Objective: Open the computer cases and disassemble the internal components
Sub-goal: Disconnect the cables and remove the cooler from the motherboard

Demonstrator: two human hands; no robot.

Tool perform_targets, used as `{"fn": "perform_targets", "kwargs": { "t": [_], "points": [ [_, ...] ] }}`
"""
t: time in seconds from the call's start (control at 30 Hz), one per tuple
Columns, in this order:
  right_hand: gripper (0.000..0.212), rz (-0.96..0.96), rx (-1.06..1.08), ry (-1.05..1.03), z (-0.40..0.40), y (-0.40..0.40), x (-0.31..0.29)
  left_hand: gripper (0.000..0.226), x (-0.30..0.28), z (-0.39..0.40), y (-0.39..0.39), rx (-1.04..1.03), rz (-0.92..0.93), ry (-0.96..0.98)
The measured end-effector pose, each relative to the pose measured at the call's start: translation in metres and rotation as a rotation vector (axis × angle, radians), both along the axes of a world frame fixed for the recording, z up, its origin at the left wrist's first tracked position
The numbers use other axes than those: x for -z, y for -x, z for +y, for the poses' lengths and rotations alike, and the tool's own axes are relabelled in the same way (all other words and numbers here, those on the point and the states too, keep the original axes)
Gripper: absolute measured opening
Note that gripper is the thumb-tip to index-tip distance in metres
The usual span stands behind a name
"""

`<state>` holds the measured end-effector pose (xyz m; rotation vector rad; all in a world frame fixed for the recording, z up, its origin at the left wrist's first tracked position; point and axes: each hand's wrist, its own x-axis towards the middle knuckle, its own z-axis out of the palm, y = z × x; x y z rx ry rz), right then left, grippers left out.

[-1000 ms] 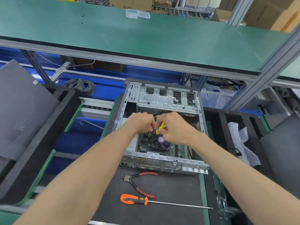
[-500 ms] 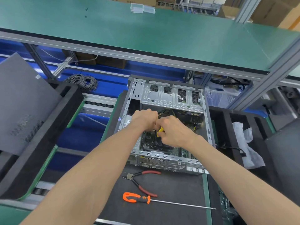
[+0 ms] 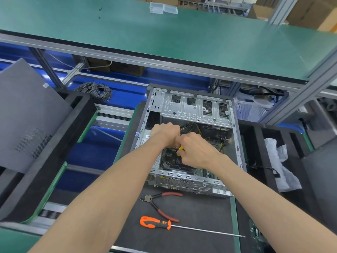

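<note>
An open grey computer case (image 3: 193, 108) lies flat on a dark mat, its inside facing up. Both my hands are inside it, over the motherboard (image 3: 169, 157). My left hand (image 3: 165, 133) is a closed fist on a bundle of black and yellow cables (image 3: 193, 125) that runs toward the drive cage. Touching it on the right, my right hand (image 3: 195, 150) is closed on a small yellow-handled tool (image 3: 181, 148), of which only a tip of yellow shows. What the tool touches is hidden by my fingers.
Red-handled pliers (image 3: 160, 207) and an orange-handled screwdriver (image 3: 156, 222) lie on the mat in front of the case. A grey side panel (image 3: 27, 115) leans in a black foam tray (image 3: 54, 152) at left. A green shelf (image 3: 164, 42) overhangs the back. Crumpled white plastic (image 3: 279, 161) sits at right.
Both hands have stayed pressed together and shifted slightly toward the case's left. My right hand now covers the fan with the purple label that showed earlier. The view has tilted a little.
</note>
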<state>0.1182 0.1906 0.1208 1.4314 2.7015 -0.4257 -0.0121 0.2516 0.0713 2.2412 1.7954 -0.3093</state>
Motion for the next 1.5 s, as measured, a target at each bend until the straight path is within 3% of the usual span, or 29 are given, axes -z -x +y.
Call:
{"fn": "perform_targets", "kwargs": {
  "t": [0.43,0.73,0.87,1.0,1.1,1.2,1.33,1.4,1.5],
  "points": [
    [0.011,-0.001,0.003,-0.017,0.005,0.003,-0.009,0.011,0.0,-0.001,-0.001,-0.002,0.002,-0.005],
    [0.022,-0.037,0.035,-0.101,0.008,0.01,-0.004,0.023,0.0,0.0,0.0,-0.005,0.011,0.005],
    [0.009,-0.04,-0.032,-0.019,0.006,0.01,-0.01,0.017,-0.001,0.001,0.001,0.003,0.014,0.011],
    [0.029,-0.027,-0.121,0.106,0.005,0.008,-0.018,0.021,-0.001,0.002,0.0,-0.012,0.02,0.026],
    [0.009,-0.055,-0.133,0.0,0.0,0.008,-0.018,0.025,0.0,0.002,0.001,0.005,0.019,0.013],
    [0.03,-0.085,-0.099,-0.097,-0.001,0.015,-0.015,0.026,0.001,0.002,0.002,0.023,0.025,-0.001],
    [0.011,-0.062,-0.143,-0.019,0.003,0.021,-0.015,0.033,-0.002,0.004,0.006,0.08,0.041,0.038],
    [0.005,-0.057,-0.167,0.019,0.006,0.016,-0.016,0.03,-0.004,0.006,0.005,0.095,0.049,0.066],
    [0.019,-0.085,-0.235,0.03,0.004,0.012,-0.015,0.016,-0.008,0.009,0.002,0.054,0.03,0.095]
  ]
}}
